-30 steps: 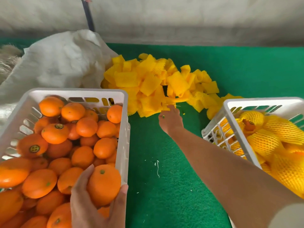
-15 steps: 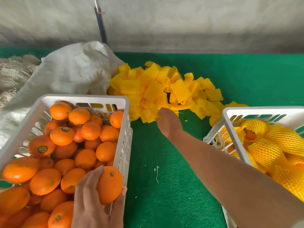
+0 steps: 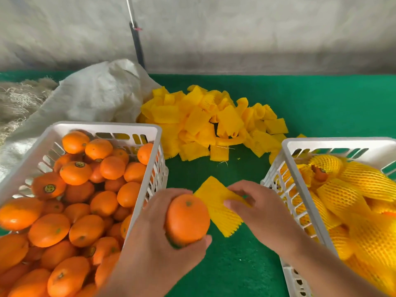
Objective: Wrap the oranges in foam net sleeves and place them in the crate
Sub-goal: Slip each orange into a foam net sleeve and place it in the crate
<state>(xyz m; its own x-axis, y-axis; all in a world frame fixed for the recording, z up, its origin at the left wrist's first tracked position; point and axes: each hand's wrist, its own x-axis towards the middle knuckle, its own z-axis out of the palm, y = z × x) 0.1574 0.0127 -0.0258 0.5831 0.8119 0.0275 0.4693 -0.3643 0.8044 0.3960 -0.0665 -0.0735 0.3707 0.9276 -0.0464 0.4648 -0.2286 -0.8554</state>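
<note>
Two hands busy, left fingers [image 3: 171,195] curled round an orange [image 3: 187,219], right fingers [image 3: 232,204] pinching a foam net sleeve [image 3: 217,211]

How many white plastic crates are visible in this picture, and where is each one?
2. One crate stands at the left, full of bare oranges. The other crate stands at the right, holding oranges wrapped in yellow foam net; the picture edge cuts off part of both crates.

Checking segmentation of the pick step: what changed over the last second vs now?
The right hand left the sleeve pile and came back holding one foam sleeve. The left hand lifted its orange out of the left crate to the middle, beside the sleeve. Both crates, pile and sack stayed put.
</note>
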